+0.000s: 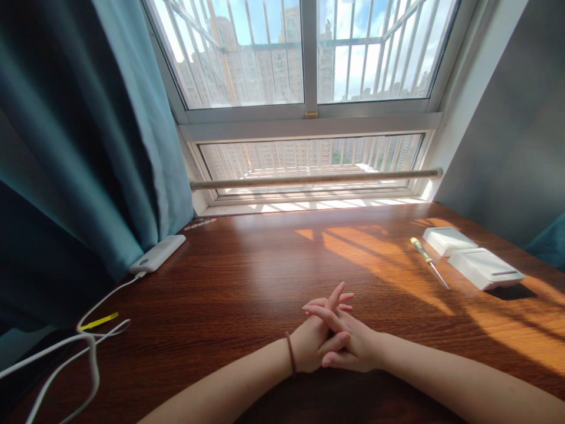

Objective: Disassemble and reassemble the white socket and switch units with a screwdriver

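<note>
Near the front of the brown wooden table (pixel 247 265), my left hand (pixel 309 343) and my right hand (pixel 361 343) rest together with their fingers loosely interlaced. Several fingers stretch out straight and apart, crossing over the other hand. I see no object between the palms, though the inner sides are hidden. A thin brown band (pixel 290 353) circles my left wrist. Off to the right lies a screwdriver (pixel 422 252) with a pale yellow handle, well away from both hands.
Two white boxes (pixel 485 268) sit beside the screwdriver. At the left, a white power strip (pixel 158 254) lies by the blue curtain (pixel 145 147), with white cables (pixel 90 347) and a yellow strip (pixel 100 321) nearby. A metal rail (pixel 318 178) crosses the window beyond.
</note>
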`<state>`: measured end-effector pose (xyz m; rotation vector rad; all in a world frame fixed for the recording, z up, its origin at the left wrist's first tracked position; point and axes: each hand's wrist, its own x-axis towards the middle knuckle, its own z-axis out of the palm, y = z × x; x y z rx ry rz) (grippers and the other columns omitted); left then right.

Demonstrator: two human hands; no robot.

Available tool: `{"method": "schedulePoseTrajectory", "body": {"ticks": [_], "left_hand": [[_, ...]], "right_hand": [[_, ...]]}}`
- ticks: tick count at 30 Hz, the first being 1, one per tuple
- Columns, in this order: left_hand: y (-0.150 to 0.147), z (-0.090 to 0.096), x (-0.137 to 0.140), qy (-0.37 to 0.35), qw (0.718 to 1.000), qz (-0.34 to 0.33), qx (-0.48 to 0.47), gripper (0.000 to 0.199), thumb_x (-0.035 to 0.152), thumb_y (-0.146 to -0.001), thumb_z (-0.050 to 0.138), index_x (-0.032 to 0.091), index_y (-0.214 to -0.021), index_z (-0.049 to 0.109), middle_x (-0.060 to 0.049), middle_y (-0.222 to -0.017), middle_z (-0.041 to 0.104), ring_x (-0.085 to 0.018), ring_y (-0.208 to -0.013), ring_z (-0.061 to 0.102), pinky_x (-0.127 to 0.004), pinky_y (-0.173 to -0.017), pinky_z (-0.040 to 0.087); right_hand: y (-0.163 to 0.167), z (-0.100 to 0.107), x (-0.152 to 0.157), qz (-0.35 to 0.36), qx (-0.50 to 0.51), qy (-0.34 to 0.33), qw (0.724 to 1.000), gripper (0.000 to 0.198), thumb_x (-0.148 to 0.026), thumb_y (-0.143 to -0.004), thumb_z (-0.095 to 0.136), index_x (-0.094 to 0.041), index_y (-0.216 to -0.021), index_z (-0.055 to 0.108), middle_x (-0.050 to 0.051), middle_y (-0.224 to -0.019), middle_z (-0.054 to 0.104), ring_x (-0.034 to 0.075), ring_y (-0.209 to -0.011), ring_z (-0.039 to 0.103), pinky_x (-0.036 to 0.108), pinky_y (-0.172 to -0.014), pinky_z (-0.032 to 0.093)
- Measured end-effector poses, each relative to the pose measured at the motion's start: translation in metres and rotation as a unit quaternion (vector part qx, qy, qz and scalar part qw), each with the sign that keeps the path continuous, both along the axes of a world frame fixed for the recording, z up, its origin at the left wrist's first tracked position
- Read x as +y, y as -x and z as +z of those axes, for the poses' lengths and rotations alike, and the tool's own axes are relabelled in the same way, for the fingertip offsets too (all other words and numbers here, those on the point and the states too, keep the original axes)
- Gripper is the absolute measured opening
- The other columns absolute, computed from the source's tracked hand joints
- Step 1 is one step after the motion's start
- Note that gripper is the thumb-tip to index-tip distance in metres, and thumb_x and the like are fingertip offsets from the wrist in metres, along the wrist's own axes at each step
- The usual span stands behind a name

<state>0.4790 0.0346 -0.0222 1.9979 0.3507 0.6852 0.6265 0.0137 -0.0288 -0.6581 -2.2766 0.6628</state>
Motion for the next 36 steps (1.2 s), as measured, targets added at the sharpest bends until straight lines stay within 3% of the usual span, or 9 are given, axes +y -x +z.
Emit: {"method": "schedulePoseTrajectory", "body": {"ticks": [36], "left_hand": [[0.0008,-0.0016,0.0010,-0.005,1.000,-0.005,0.003,0.077,0.036,-0.086,0.045,0.022,-0.143,-0.006,-0.016,-0.141,0.029,-0.027,-0.118,0.042,-0.051,-0.099,0.037]], "right_hand": [[0.0005,0.0003,-0.0003,0.000,0.000,-0.006,1.000,0.078,-0.055,-0.077,0.054,-0.023,-0.139,0.019,0.016,-0.127,0.036,0.028,-0.109,0.045,0.046,-0.088,0.040]]}}
